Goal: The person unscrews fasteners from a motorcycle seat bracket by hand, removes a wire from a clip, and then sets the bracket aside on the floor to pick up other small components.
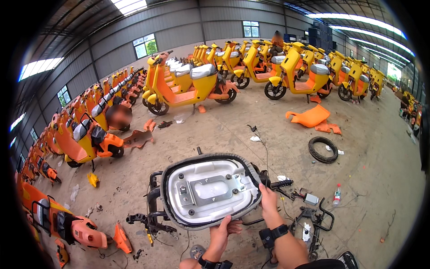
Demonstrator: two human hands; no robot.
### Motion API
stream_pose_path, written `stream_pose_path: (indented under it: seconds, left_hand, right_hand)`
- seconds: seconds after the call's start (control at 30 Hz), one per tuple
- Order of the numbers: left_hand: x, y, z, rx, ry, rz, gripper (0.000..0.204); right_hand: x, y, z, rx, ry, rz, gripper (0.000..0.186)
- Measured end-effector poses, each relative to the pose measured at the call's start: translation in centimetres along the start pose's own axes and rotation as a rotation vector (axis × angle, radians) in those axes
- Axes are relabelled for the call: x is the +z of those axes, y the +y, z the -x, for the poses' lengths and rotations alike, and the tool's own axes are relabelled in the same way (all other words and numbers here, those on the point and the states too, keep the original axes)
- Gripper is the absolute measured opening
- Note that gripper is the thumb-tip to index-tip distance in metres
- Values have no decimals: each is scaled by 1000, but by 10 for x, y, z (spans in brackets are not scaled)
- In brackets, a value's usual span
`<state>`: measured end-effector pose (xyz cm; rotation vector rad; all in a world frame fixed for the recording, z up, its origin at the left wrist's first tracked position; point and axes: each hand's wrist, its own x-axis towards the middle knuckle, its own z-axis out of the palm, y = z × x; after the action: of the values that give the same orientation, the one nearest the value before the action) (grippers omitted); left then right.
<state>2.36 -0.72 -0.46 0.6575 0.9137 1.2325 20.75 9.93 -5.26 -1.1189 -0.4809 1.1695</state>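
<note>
A scooter seat (208, 172) lies underside up, showing its white plastic base, dark padded rim, metal bracket and black rubber feet, above a dark scooter frame (154, 197). My left hand (220, 234) grips its near edge, thumb at the rim and fingers curled below. My right hand (268, 198) holds the seat's right end, with its fingers partly hidden.
Rows of yellow-orange scooters (298, 76) stand behind and left. On the floor lie an orange body panel (309, 117), a tire (331, 154), a plastic bottle (337, 197), a silver box (311, 198) and metal frame parts (324, 219). A person (277, 42) is among the far scooters.
</note>
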Motion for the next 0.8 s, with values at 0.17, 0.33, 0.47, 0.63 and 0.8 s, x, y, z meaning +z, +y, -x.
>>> stream_pose_path:
  seconds: [0.17, 0.33, 0.47, 0.63, 0.8]
  left_hand:
    - [-1, 0, 0, 5, 28, -16, 39]
    - [6, 8, 4, 10, 12, -8, 40]
    - [5, 5, 3, 32, -5, -14, 40]
    - [1, 0, 4, 53, -12, -55, 34]
    - [-9, -4, 4, 38, -17, -52, 33]
  right_hand:
    - [11, -16, 35, 123, 43, -83, 31]
    - [7, -26, 46, 174, 0, -100, 32]
    - [9, -31, 47, 146, 10, -105, 33]
    - [5, -28, 46, 150, -5, -83, 40]
    - [8, -29, 48, 156, -1, -92, 39]
